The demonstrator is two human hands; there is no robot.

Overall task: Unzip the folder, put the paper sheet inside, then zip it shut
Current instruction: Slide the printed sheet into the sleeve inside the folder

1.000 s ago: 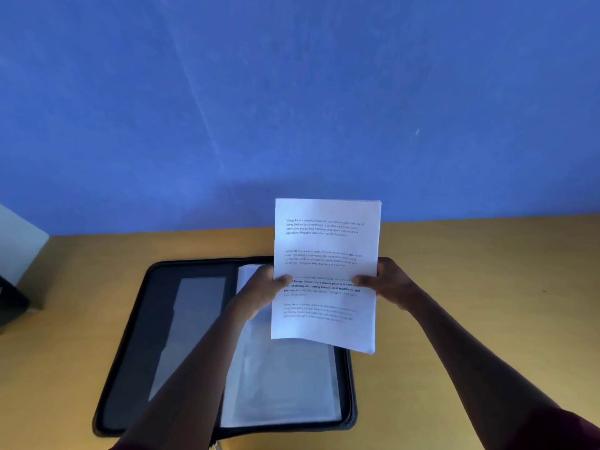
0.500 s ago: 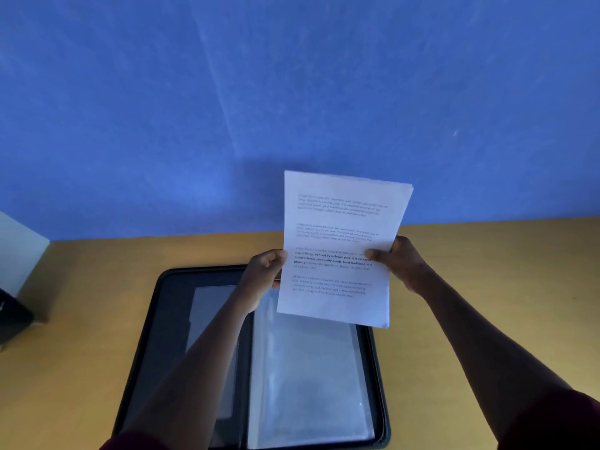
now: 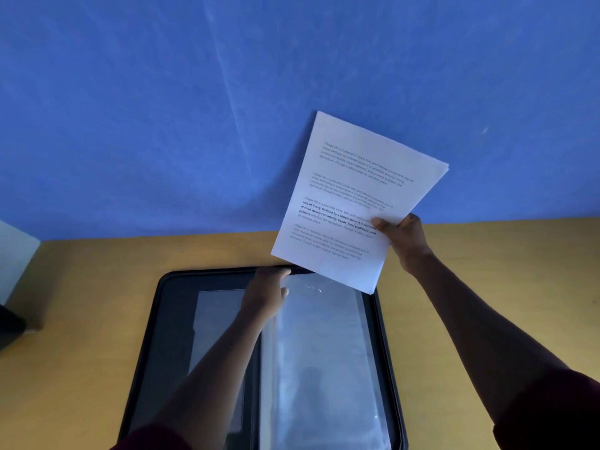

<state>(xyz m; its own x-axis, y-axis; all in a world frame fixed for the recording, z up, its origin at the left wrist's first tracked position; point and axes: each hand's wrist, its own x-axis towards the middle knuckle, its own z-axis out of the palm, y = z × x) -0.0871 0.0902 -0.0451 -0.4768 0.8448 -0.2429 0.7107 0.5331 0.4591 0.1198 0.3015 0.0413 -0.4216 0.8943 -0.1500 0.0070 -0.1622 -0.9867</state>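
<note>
A black zip folder (image 3: 168, 319) lies open flat on the yellow table, with clear plastic sleeves (image 3: 321, 352) on its right half and a grey pocket on its left half. My right hand (image 3: 404, 237) holds a white printed paper sheet (image 3: 357, 196) by its lower right edge, tilted and raised above the folder's far right corner. My left hand (image 3: 268, 292) rests on the top edge of the plastic sleeves near the folder's spine, fingers touching the top sleeve; whether it pinches the sleeve I cannot tell.
The yellow table (image 3: 487, 287) meets a blue wall (image 3: 227, 108) just behind the folder. A dark object (image 3: 9, 323) and a pale box (image 3: 16, 254) stand at the far left edge.
My left hand has let go of the sheet and dropped onto the plastic sleeves. My right hand alone has lifted the sheet up and to the right, tilting it.
</note>
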